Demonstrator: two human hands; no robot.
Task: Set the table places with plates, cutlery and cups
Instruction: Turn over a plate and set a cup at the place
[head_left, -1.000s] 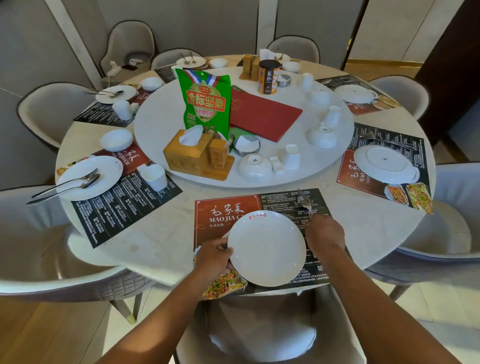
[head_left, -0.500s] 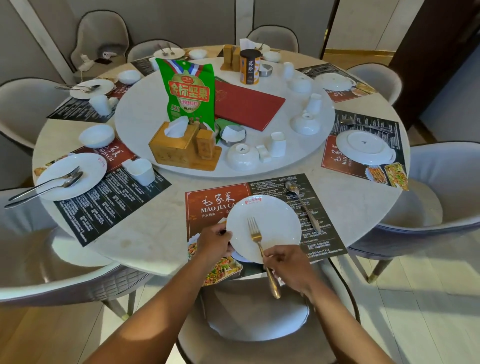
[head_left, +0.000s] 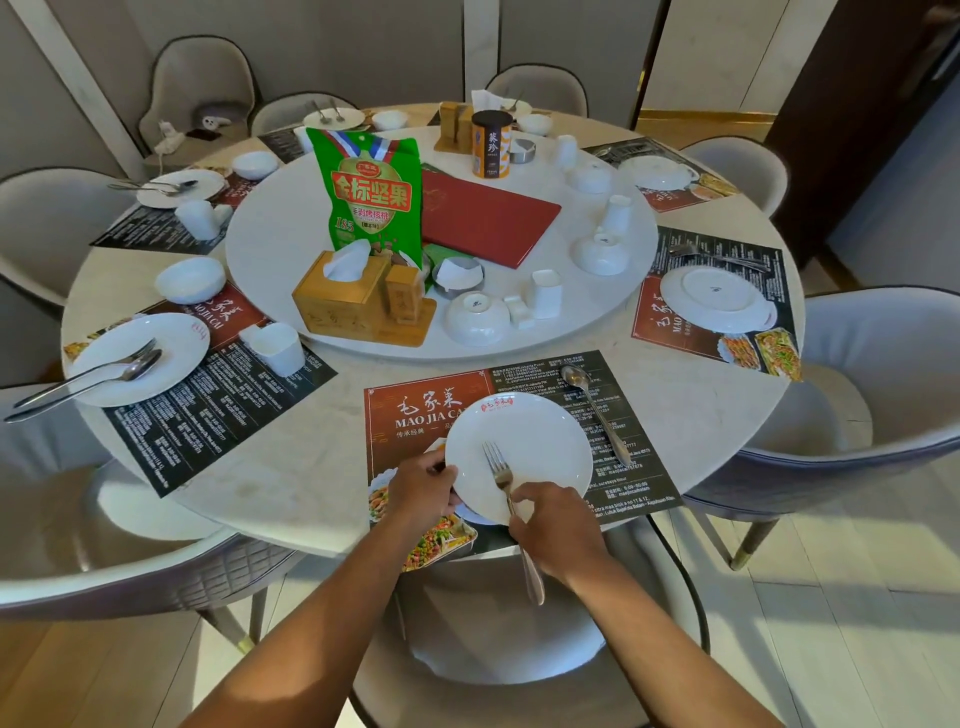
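Observation:
A white plate (head_left: 524, 441) sits on the placemat (head_left: 415, 410) at the near edge of the round table. My left hand (head_left: 423, 483) grips the plate's left rim. My right hand (head_left: 550, 525) holds a fork (head_left: 498, 470) by its handle, the tines lying over the plate and the handle end sticking out past the table edge. A spoon (head_left: 595, 405) lies on the placemat to the right of the plate. An upturned white bowl (head_left: 475, 317) and a white cup (head_left: 545, 293) stand on the turntable just beyond.
The turntable (head_left: 291, 239) holds a green snack bag (head_left: 374, 195), a wooden tissue box (head_left: 345, 296), a red menu (head_left: 488, 218), a tin and more cups and bowls. A set place with plate, fork and spoon (head_left: 137, 358) is at left. Grey chairs ring the table.
My right hand left the spoon on the placemat, came back to the plate's near edge with a fork, and now holds it over the plate. My left hand stayed on the rim.

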